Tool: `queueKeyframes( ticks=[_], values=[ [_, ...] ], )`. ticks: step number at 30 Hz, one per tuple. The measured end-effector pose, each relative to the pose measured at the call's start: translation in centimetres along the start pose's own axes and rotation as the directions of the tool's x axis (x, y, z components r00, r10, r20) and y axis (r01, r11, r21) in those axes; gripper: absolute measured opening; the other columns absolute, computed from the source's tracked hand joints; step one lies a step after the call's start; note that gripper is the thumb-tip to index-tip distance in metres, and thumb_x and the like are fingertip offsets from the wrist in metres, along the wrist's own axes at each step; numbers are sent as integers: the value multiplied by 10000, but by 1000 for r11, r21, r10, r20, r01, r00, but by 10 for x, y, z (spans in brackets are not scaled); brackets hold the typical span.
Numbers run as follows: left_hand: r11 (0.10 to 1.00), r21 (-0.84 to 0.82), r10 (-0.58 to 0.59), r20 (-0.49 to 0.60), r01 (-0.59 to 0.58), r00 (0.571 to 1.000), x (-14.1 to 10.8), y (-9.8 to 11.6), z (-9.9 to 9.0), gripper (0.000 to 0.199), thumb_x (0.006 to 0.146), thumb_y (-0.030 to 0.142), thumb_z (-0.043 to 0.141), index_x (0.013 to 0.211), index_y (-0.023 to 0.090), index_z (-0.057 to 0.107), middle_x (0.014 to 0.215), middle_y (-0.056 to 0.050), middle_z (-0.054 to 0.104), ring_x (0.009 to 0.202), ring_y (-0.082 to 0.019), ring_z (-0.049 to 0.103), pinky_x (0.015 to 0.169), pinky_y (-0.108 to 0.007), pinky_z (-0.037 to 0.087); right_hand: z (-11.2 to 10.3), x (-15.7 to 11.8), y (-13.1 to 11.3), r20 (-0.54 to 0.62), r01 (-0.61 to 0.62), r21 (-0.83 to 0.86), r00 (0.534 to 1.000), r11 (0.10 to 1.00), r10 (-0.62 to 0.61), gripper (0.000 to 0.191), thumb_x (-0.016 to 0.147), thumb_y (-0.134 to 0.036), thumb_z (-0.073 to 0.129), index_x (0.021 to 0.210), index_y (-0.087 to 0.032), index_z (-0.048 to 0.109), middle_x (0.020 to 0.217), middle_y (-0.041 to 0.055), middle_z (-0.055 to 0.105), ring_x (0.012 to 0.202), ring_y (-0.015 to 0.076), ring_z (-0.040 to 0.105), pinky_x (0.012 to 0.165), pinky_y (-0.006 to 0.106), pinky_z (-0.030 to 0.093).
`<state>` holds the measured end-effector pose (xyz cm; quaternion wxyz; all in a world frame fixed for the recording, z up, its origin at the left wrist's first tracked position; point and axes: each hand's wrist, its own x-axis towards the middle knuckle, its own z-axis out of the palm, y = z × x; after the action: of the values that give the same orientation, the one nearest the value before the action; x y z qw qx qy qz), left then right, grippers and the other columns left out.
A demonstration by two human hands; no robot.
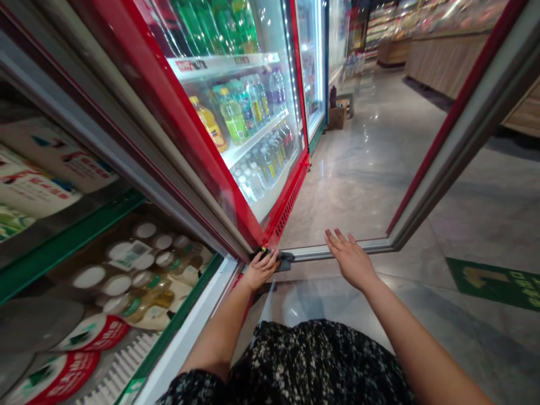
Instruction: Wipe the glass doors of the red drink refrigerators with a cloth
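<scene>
A glass fridge door (329, 251) stands open, its silver bottom rail running in front of me. My left hand (260, 270) is at the rail's hinge-side corner, fingers curled over a dark grey piece that looks like a folded cloth (285, 260). Part of that cloth is hidden beneath the fingers. Farther right, my right hand (351, 261) lies over the rail with its fingers stretched out and apart. Nothing shows in it.
At left, fridge shelves hold cartons (37, 180) and several white-lidded jars (118, 284). Beyond the door stands a red-framed drinks cooler (291, 197) with bottles. A cardboard box (337, 116) sits farther along the aisle. A green floor sign (498, 284) lies to the right.
</scene>
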<state>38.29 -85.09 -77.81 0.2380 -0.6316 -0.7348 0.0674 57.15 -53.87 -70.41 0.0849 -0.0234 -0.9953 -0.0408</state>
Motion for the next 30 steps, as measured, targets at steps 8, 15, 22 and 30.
queueKeyframes(
  ticks=[8, 15, 22, 30],
  values=[
    [993, 63, -110, 112, 104, 988, -16, 4, -2, 422, 957, 146, 531, 1361, 250, 591, 1264, -107, 684, 1179, -216, 605, 1034, -422, 462, 5, -4, 1, -12, 14, -64, 1000, 998, -15, 684, 834, 13, 407, 1481, -188, 505, 1634, 26, 337, 1501, 256, 342, 1197, 511, 364],
    [982, 115, -164, 116, 150, 980, -22, -10, -44, 376, 954, 204, 576, 1326, 244, 609, 1278, -71, 664, 1176, -162, 589, 1048, -312, 434, 15, -5, -14, -47, -38, -60, 998, 997, 35, 625, 849, -30, 423, 1445, -167, 554, 1636, 68, 335, 1506, 296, 327, 1174, 530, 382],
    [907, 251, -313, -135, 338, 940, -24, -51, -117, 498, 965, 172, 522, 1452, 276, 527, 1391, -110, 607, 1280, -234, 553, 1067, -392, 425, 30, -5, -18, -127, -24, -31, 992, 999, 20, 588, 853, -27, 414, 1401, -129, 599, 1624, 90, 359, 1501, 313, 332, 1174, 522, 391],
    [871, 339, -263, -287, 354, 921, -5, -108, -187, 486, 956, 135, 539, 1405, 319, 581, 1281, -70, 653, 1195, -220, 604, 1088, -385, 423, 60, -6, -18, -247, -1, 35, 969, 999, 9, 674, 787, -20, 432, 1428, -164, 581, 1630, 92, 359, 1508, 305, 324, 1178, 513, 393]
  ],
)
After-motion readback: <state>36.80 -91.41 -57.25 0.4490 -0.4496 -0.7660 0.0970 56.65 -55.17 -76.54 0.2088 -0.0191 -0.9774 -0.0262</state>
